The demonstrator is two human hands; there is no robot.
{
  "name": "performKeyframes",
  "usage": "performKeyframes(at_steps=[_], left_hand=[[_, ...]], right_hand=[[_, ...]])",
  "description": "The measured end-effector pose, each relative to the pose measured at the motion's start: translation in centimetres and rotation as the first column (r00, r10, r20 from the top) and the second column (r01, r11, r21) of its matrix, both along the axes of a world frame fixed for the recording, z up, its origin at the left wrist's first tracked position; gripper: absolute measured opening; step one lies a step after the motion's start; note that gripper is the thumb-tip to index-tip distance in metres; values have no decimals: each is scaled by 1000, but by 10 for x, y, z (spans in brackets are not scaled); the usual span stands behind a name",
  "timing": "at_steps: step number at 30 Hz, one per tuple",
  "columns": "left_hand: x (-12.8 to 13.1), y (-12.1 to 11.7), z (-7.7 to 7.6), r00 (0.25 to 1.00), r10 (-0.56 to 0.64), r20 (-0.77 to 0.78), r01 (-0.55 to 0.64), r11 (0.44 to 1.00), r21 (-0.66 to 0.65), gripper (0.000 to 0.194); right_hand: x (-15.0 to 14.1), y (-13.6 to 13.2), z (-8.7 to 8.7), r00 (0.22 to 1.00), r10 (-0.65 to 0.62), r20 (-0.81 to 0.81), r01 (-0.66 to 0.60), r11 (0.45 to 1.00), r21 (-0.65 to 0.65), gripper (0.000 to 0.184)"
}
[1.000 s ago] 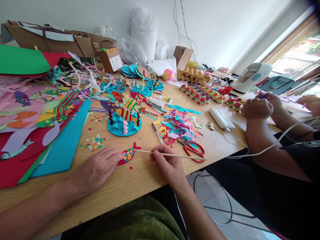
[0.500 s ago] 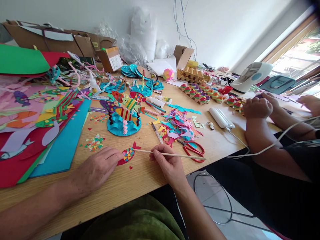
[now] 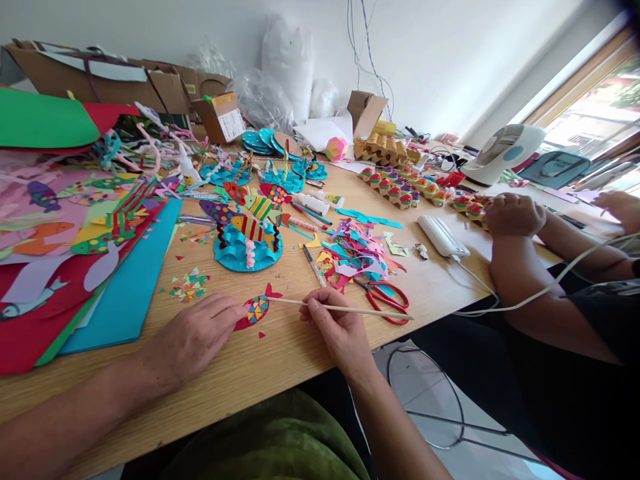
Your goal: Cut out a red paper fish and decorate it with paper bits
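Observation:
A red paper fish (image 3: 257,311) with a mosaic of small coloured triangles lies flat on the table. The fingertips of my left hand (image 3: 203,330), closed together, press down on its left end and cover that part. A thin pale wooden stick (image 3: 377,311) is pinched between the thumb and fingers of my right hand (image 3: 335,323). Its tip is by the fish's tail, and its other end passes over the red-handled scissors (image 3: 387,300). One loose red triangle (image 3: 262,335) sits just below the fish. Small paper triangles (image 3: 189,285) are heaped beyond my left hand.
A blue stand with paper fish (image 3: 247,250) is beyond my hands. Colourful paper scraps (image 3: 357,250) and a pen (image 3: 314,265) lie right of it. Stacked coloured sheets (image 3: 125,293) fill the left. A white power bank (image 3: 443,235) and a co-worker's arms (image 3: 520,260) are at right.
My hands, the stick and the fish look nearly unmoved. At the right, the co-worker's hands have shifted slightly.

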State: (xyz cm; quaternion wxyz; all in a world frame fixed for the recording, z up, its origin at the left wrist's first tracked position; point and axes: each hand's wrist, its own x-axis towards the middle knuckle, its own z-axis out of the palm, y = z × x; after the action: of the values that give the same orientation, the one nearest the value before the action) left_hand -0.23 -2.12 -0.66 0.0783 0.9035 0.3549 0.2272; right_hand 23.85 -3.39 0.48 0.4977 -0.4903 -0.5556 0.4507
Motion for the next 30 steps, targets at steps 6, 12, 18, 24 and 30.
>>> performKeyframes(at_steps=[6, 12, 18, 24, 30], left_hand=[[0, 2, 0, 1000, -15, -6, 15, 1000, 20, 29], [1, 0, 0, 1000, 0, 2, 0, 1000, 8, 27], [-2, 4, 0, 996, 35, 79, -33, 999, -24, 25], [-11, 14, 16, 973, 196, 123, -188, 980, -71, 19], [-14, 18, 15, 978, 186, 99, -179, 981, -74, 21]], right_hand=[[0, 0, 0, 1000, -17, -4, 17, 1000, 5, 19], [-1, 1, -3, 1000, 0, -11, 0, 1000, -6, 18], [3, -7, 3, 969, -119, -218, 159, 972, 173, 11], [29, -2, 13, 977, -117, 177, 51, 939, 340, 14], [51, 24, 13, 804, -33, 594, -216, 914, 344, 28]])
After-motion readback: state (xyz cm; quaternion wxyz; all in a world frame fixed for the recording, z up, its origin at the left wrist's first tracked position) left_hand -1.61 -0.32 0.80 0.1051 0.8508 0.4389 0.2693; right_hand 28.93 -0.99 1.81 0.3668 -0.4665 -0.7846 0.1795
